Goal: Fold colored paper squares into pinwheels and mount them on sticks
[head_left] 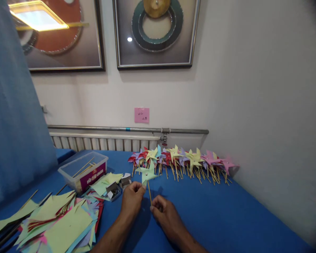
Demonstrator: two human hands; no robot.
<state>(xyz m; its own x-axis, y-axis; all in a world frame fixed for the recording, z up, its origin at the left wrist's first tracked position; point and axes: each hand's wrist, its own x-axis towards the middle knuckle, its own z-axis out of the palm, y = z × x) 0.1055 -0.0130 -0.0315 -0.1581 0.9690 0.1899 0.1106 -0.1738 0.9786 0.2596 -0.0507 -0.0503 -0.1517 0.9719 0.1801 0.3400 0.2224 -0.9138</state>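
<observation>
Your right hand (164, 213) is closed in a pinch, thumb against fingers, on the lower end of the wooden stick (149, 193) of the pale green pinwheel (146, 173). Your left hand (132, 196) has its thumb and fingers drawn together at the pinwheel's lower blade, gripping its tip. The pinwheel is upright above the desk (213, 218), between and beyond your hands, with its head facing you and a pin at its center.

Behind it, finished pinwheels (195, 159) in yellow, red, purple and pink lie along the far side of the desk. To the left of your left hand, locate a small open carton (110, 195) holding metal pieces, stacked colored paper sheets (68, 230) and a clear plastic box (70, 178). The plastic box contains loose sticks (84, 168).
</observation>
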